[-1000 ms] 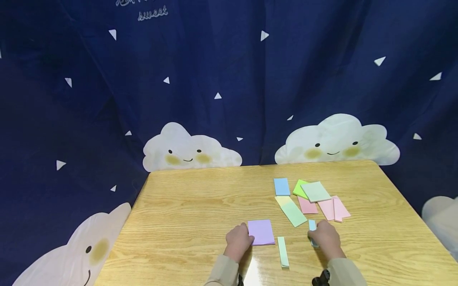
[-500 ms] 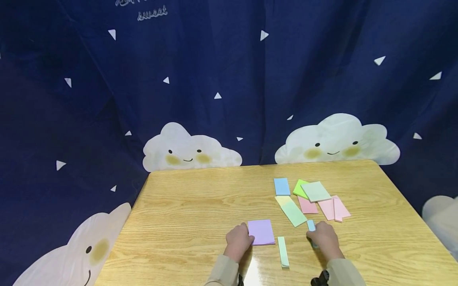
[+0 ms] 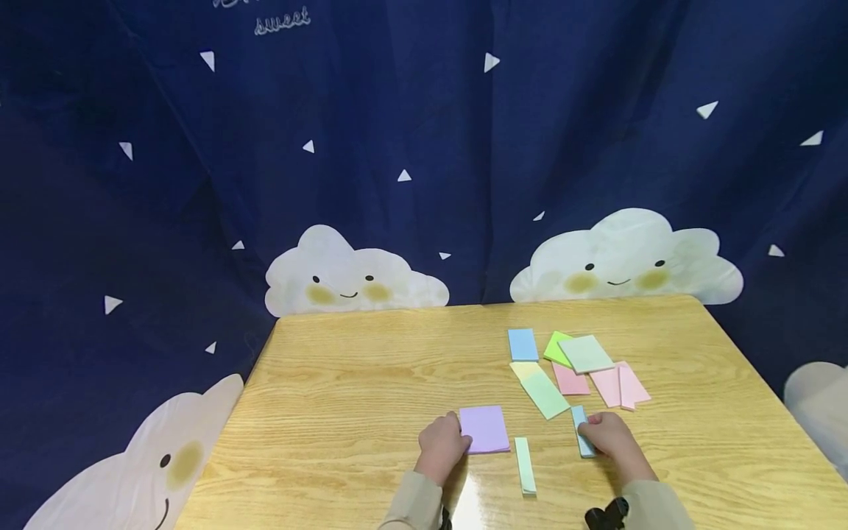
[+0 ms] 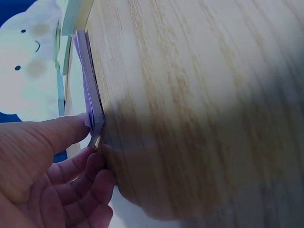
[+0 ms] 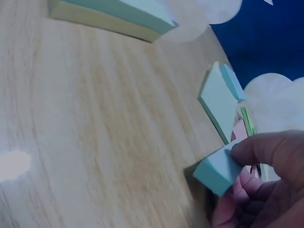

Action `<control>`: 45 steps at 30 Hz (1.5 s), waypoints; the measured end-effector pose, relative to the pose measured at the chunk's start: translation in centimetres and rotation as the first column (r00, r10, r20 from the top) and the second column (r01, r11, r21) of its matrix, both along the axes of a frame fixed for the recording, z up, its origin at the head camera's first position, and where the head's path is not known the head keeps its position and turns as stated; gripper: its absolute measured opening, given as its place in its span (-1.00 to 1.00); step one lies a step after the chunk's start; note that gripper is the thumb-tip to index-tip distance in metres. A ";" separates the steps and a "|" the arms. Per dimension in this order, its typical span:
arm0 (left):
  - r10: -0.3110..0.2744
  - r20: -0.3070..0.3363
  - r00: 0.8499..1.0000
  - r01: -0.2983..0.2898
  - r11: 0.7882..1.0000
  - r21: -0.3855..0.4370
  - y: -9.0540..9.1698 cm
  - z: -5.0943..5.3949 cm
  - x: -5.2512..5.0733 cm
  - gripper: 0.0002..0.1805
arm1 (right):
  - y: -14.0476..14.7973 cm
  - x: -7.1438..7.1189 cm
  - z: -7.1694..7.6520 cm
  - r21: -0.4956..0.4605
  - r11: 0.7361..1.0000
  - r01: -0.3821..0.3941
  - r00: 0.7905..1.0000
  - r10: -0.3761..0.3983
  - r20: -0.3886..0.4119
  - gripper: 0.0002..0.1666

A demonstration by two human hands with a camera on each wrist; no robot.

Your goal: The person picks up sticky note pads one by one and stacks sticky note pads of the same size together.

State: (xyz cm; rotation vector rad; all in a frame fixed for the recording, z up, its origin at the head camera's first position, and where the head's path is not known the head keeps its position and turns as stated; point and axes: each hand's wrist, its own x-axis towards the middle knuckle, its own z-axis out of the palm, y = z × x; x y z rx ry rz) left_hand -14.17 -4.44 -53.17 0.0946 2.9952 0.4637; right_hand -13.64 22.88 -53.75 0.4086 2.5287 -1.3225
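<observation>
In the head view a square purple pad lies on the table, its left edge pinched between thumb and fingers of the left hand. The left wrist view has the purple pad edge-on, with the thumb of the left hand on its corner. A narrow light-blue pad is gripped on its right side by the right hand. Close up, the thumb of the right hand rests on top of the blue pad. Between the hands lies a narrow pale-green pad.
Farther back on the wooden table lie a blue pad, a green-and-yellow pair, a lime pad partly under a pale-green square, a rose pad and pink pads. A dark-blue curtain hangs behind.
The right hand has shifted slightly right, its thumb now at the blue strip's right side, so more of the strip shows. The left hand and purple pad have stayed in place.
</observation>
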 end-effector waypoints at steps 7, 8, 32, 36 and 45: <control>0.005 0.009 1.000 -0.005 1.000 0.001 0.1 0.2 -0.1 -0.71 | 0.5 0.2 0.8 -0.140 0.986 0.090 0.996 -0.085 0.040 -0.56; 0.005 0.010 1.000 -0.005 1.000 -0.001 0.1 0.2 -0.1 -0.71 | 0.5 0.2 0.9 -0.149 0.984 0.099 0.995 -0.093 0.044 -0.57; 0.000 0.012 1.000 0.000 1.000 0.016 0.0 0.0 0.1 -0.74 | -0.1 0.7 2.1 -0.139 0.988 0.073 0.997 -0.072 0.012 -0.57; 0.000 0.009 1.000 -0.001 1.000 0.019 0.0 0.0 0.1 -0.73 | -0.5 0.9 2.2 -0.142 0.988 0.058 0.998 -0.059 -0.004 -0.59; 0.004 0.004 1.000 -0.004 1.000 0.018 0.0 0.2 0.1 -0.72 | -1.5 1.7 2.3 -0.148 0.989 0.025 0.998 -0.033 -0.050 -0.64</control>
